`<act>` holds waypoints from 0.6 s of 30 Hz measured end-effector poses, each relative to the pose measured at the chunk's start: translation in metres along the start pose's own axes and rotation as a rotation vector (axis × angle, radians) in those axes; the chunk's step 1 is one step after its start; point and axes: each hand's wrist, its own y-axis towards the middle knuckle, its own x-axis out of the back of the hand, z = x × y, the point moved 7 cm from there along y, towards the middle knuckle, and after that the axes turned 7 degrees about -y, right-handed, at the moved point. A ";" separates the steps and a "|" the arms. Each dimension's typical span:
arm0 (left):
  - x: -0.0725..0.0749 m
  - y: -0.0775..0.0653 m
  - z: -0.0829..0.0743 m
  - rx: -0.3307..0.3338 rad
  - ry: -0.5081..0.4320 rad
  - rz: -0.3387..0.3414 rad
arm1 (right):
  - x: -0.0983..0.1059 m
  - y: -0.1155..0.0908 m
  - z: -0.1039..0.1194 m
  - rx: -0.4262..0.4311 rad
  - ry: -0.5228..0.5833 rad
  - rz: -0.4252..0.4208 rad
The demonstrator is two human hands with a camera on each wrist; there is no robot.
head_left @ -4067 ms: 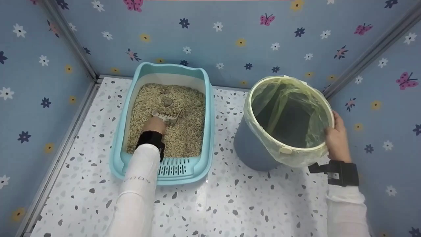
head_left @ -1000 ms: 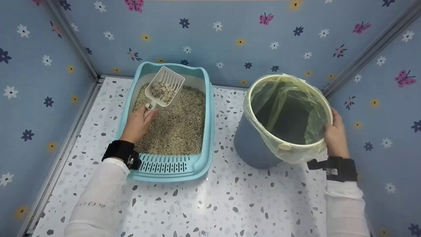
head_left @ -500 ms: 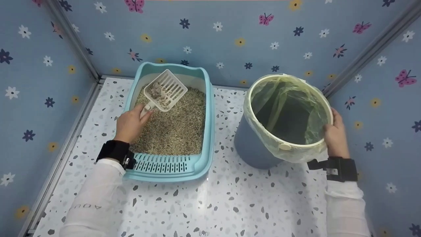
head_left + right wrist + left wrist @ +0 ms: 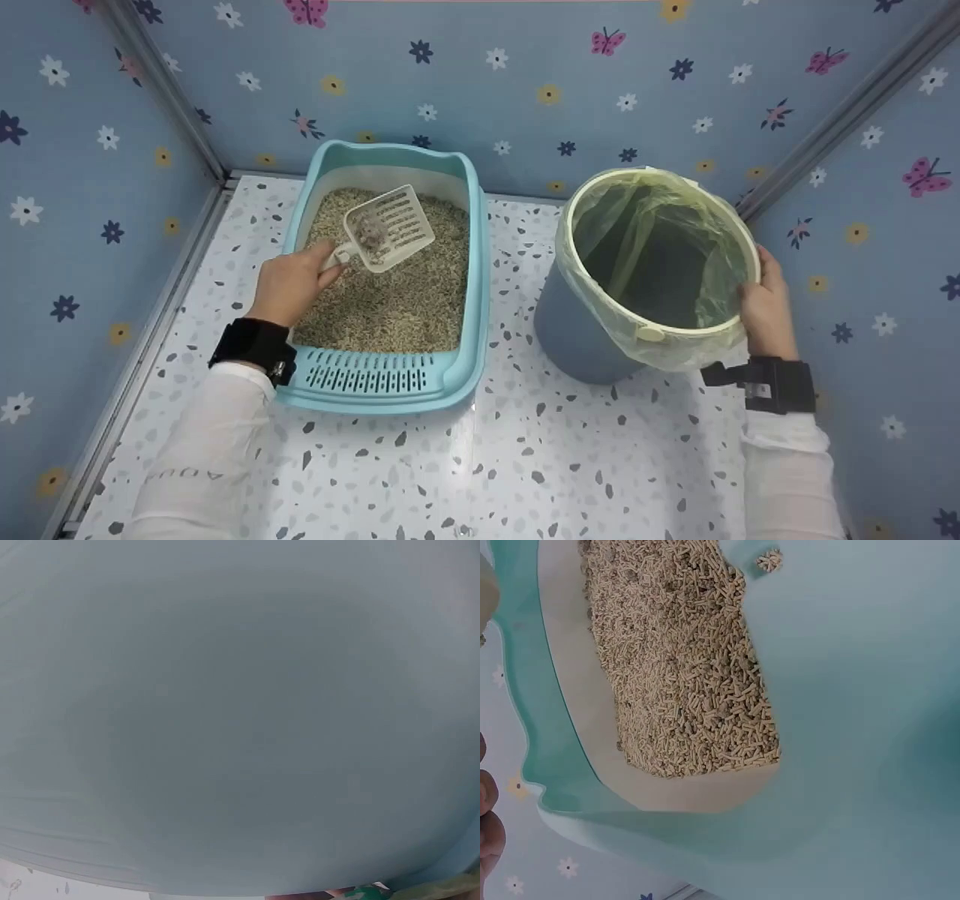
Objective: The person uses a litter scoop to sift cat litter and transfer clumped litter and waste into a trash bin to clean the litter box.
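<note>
My left hand [image 4: 291, 283] grips the handle of a white slotted litter scoop [image 4: 405, 229] in the head view, holding it over the litter box. A greyish clump [image 4: 370, 231] with a few pellets lies in the scoop near the handle. Tan pellet litter [image 4: 397, 315] fills the turquoise litter box [image 4: 478, 300]; the left wrist view shows the litter [image 4: 682, 667] close up, with my fingers [image 4: 489, 829] at its left edge. At the right, my right hand [image 4: 766, 311] holds the rim of a blue trash bin [image 4: 581, 337], thumb on top, lined with a yellowish bag [image 4: 720, 262].
Both containers stand on a white speckled floor [image 4: 495, 457], with a strip of floor between them. Flower-patterned blue walls [image 4: 480, 97] enclose the back and sides. The litter box has a slotted front ledge [image 4: 371, 375]. A grey surface fills most of the right wrist view.
The scoop came up out of the litter with a clump in it. Lately it has swung rightward and lower over the box, and fewer loose pellets lie in it. The right hand keeps its place.
</note>
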 end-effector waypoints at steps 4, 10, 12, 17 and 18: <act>0.002 0.000 -0.003 -0.034 0.010 0.009 | 0.000 0.000 0.000 0.002 0.002 0.003; 0.002 0.000 -0.003 -0.003 -0.024 0.107 | 0.000 0.000 0.001 0.004 -0.011 -0.007; 0.001 0.001 -0.001 0.036 -0.042 0.155 | 0.000 0.000 0.001 0.003 -0.012 -0.008; -0.002 0.002 0.002 0.143 -0.120 0.291 | 0.000 0.000 0.001 -0.005 -0.016 -0.011; -0.003 0.002 0.002 0.163 -0.145 0.320 | 0.000 0.000 0.000 -0.007 -0.016 -0.012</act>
